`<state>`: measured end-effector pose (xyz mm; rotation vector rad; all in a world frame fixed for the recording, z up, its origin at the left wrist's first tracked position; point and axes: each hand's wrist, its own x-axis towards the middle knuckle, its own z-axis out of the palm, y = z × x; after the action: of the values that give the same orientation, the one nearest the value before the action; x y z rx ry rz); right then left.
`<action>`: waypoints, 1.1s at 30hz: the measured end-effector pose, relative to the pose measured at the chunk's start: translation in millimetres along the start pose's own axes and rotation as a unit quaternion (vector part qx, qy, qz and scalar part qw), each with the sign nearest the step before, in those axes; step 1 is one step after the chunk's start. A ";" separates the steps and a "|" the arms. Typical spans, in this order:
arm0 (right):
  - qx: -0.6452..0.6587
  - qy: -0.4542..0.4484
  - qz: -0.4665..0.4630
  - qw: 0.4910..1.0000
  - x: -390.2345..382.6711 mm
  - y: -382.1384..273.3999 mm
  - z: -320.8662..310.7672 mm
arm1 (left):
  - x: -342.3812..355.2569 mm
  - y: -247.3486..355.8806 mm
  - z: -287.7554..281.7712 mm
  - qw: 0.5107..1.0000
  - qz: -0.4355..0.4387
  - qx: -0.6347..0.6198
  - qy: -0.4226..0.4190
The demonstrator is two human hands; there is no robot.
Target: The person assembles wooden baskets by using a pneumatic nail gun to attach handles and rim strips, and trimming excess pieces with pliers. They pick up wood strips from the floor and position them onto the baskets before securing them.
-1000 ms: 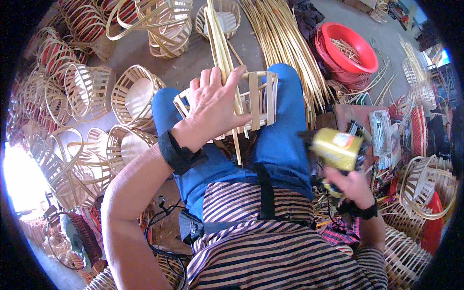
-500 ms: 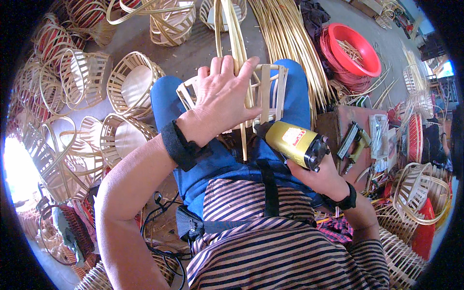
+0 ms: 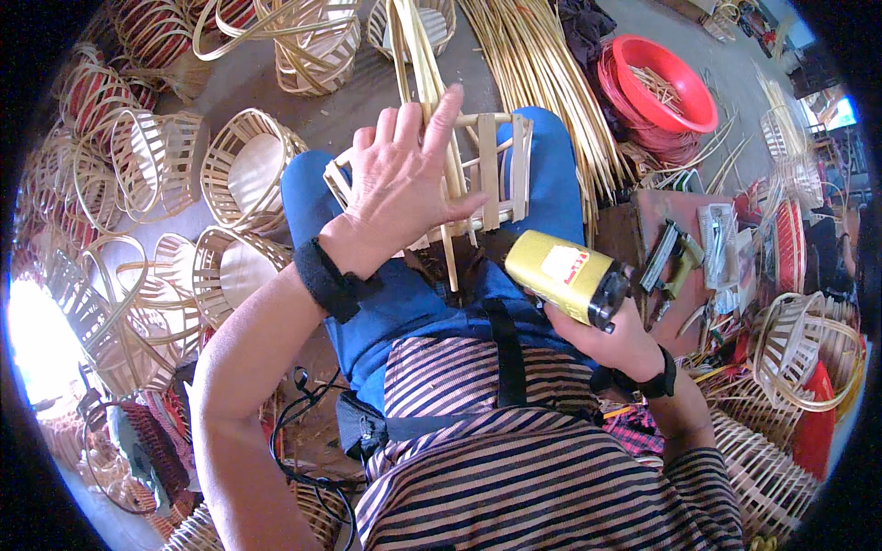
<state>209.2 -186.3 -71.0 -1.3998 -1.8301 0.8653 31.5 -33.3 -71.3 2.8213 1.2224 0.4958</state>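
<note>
My left hand (image 3: 395, 174) grips pale bamboo strips (image 3: 418, 50) laid lengthwise across a small slatted basket frame (image 3: 489, 170) on my lap, its fingers resting over them and its thumb spread to the right. In my right hand (image 3: 602, 335) is a yellow pneumatic nail gun (image 3: 559, 274) with a black end cap, held below and right of the frame near my right thigh. The gun's nose is mostly hidden.
Finished slatted baskets (image 3: 253, 170) crowd the left and top. Long loose strips (image 3: 533, 83) lie beyond my right knee. A red basin (image 3: 671, 83) sits on pink coils. A second tool (image 3: 675, 262) and a white tray (image 3: 721, 248) rest on a low stand (image 3: 657, 211).
Since a second ago, my right hand has swung left and inward with the nail gun, uncovering the tool on the stand. My left hand stays on the strips, with small shifts.
</note>
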 end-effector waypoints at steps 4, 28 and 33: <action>0.056 0.062 0.033 0.996 -4.2 -1.4 -0.6 | 12.0 -10.5 1.3 0.984 0.052 -0.072 0.158; -0.122 -0.021 -0.144 0.982 10.2 5.4 8.3 | 32.2 -9.7 13.2 0.967 -0.049 -0.153 0.198; 0.014 -0.015 -0.016 1.000 12.2 0.7 13.8 | 35.2 -12.9 18.8 0.965 -0.013 -0.133 0.224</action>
<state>195.7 -175.8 -77.9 -1.3433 -1.8498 0.8965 50.6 2.7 -81.2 2.5367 1.1342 1.2458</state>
